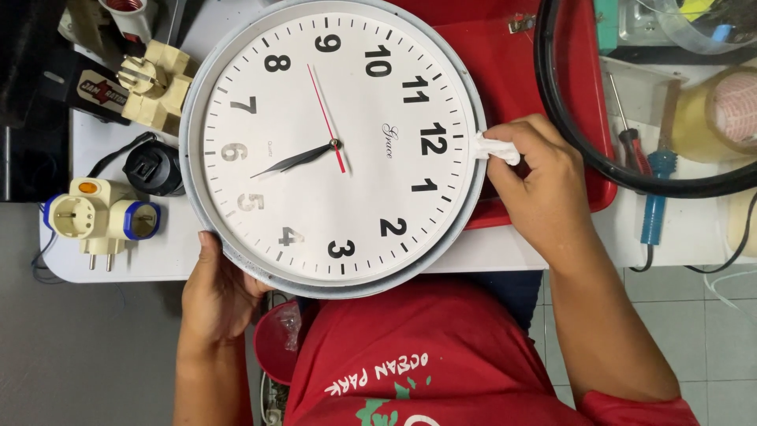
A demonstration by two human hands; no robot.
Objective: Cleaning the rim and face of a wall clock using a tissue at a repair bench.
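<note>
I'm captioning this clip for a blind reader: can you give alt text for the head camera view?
Seen from above, a person's right hand presses a small white cloth wad against the grey rim of a round white wall clock, while the left hand grips its opposite edge. Plug adapters lie on the white table, with a red tray and a tape roll nearby.

The left hand has its fingers hidden under the clock. The black ring and tape roll run off the right edge. The tray is mostly covered.
</note>
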